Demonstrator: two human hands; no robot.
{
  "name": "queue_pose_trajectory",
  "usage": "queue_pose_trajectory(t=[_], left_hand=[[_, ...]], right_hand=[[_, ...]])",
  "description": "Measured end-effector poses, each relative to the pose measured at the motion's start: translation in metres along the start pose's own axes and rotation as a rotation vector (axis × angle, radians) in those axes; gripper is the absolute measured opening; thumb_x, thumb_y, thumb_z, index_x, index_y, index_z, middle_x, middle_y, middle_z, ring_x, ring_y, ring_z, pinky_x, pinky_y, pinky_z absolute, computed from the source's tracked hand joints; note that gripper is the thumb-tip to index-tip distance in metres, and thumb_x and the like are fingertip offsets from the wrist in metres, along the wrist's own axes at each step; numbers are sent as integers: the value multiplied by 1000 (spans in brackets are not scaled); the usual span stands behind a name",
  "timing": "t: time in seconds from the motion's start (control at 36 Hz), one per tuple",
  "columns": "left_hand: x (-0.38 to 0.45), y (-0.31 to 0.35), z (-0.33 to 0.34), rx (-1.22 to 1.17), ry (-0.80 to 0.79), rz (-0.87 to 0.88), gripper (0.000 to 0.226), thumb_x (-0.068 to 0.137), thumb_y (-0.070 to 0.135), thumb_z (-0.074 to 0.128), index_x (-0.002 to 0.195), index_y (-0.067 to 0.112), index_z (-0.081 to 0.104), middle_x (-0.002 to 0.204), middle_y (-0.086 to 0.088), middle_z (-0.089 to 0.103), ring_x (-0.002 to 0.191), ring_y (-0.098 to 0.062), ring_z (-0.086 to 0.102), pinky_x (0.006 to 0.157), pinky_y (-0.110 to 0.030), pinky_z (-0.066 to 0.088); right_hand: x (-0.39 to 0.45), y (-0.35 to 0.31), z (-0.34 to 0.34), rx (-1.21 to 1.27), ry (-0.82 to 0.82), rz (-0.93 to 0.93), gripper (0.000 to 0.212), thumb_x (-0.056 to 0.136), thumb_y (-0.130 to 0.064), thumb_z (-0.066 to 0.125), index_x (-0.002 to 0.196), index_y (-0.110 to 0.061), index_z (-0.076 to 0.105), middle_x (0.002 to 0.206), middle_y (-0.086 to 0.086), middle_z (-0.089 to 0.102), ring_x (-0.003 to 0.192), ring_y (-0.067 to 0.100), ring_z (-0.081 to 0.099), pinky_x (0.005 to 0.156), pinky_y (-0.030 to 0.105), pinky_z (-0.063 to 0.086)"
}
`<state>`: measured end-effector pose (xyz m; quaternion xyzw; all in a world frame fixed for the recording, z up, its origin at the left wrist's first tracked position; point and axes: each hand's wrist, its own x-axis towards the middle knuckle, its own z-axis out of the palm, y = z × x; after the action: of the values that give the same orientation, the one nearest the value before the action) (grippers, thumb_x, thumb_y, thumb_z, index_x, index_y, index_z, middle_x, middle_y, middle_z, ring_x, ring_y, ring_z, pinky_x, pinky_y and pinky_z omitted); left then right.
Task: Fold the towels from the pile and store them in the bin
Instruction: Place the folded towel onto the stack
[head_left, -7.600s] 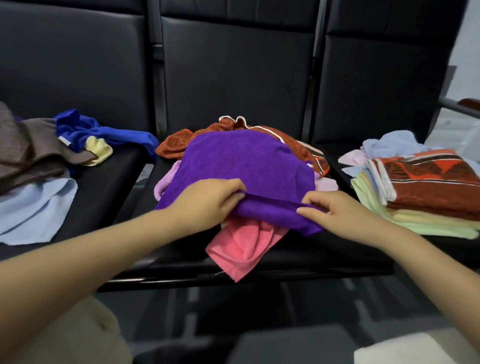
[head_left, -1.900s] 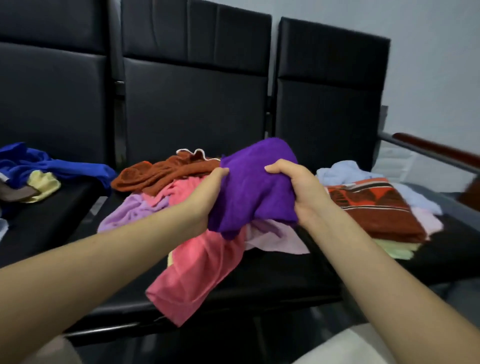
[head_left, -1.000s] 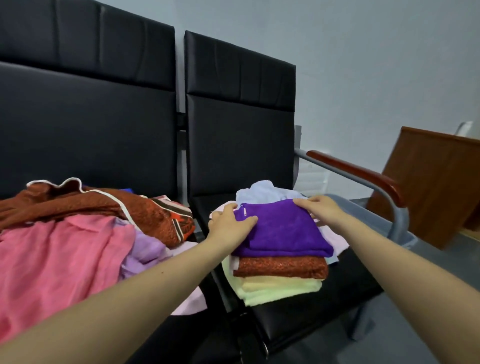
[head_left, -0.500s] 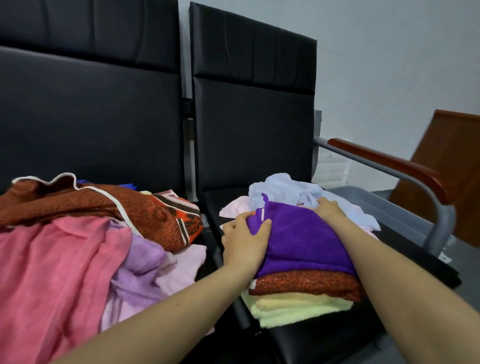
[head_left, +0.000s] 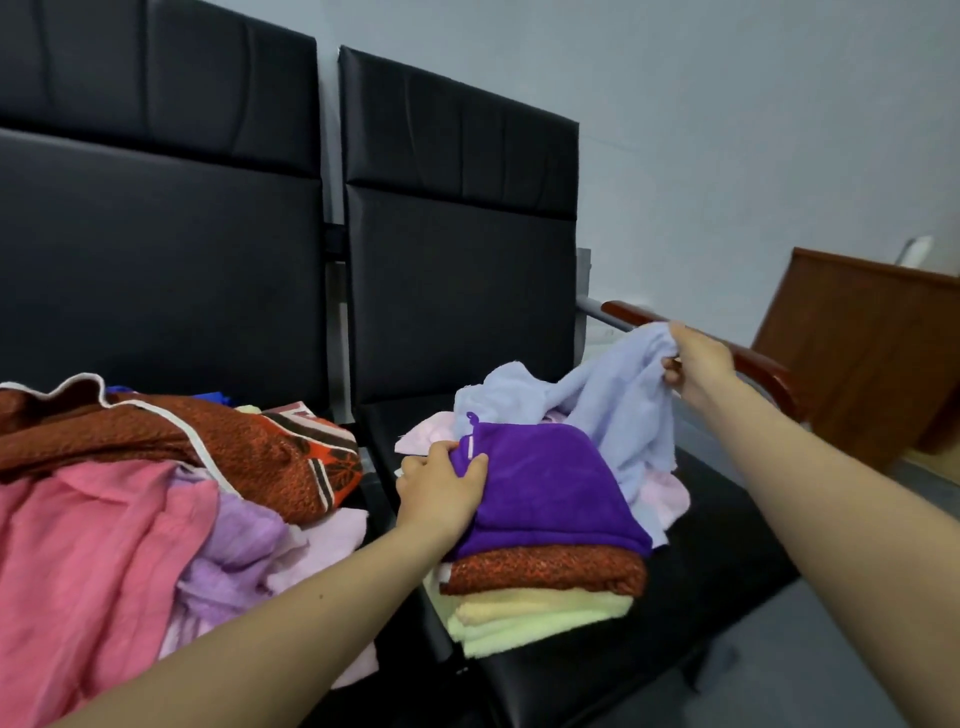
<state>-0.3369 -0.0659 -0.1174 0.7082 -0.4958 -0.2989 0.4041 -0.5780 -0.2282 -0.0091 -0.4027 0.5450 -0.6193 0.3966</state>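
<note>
Since 0.5 s ago, the right hand (head_left: 698, 371) has been lifted off the stack and a corner of the pale blue towel (head_left: 618, 410) raised with it, pinched between fingers and thumb. The purple towel (head_left: 540, 493) is held down on top of the folded stack (head_left: 540, 597) by the left hand (head_left: 441, 493), its edge gripped. The blue towel looks soft, light and limp; it is best taken by 2 corners. No bin is seen.
</note>
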Motion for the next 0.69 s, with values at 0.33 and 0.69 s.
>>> queue_pose_trajectory(t=[0.33, 0.69], left_hand=[[5, 16, 0, 181, -11, -86, 46, 103, 38, 32, 141, 15, 40, 143, -22, 32, 133, -39, 30, 108, -41, 30], [-19, 31, -39, -93, 65, -59, 35, 99, 32, 36, 123, 20, 57, 130, -16, 49, 121, -36, 45, 104, -40, 39]], right_hand=[[-31, -135, 14, 443, -45, -146, 26, 100, -11, 52, 75, -6, 52, 74, 7, 53, 66, 17, 54, 67, 27, 48], [-53, -124, -4, 37, 84, -160, 23, 96, -16, 51, 75, -9, 59, 63, 10, 55, 52, 21, 50, 54, 29, 44]])
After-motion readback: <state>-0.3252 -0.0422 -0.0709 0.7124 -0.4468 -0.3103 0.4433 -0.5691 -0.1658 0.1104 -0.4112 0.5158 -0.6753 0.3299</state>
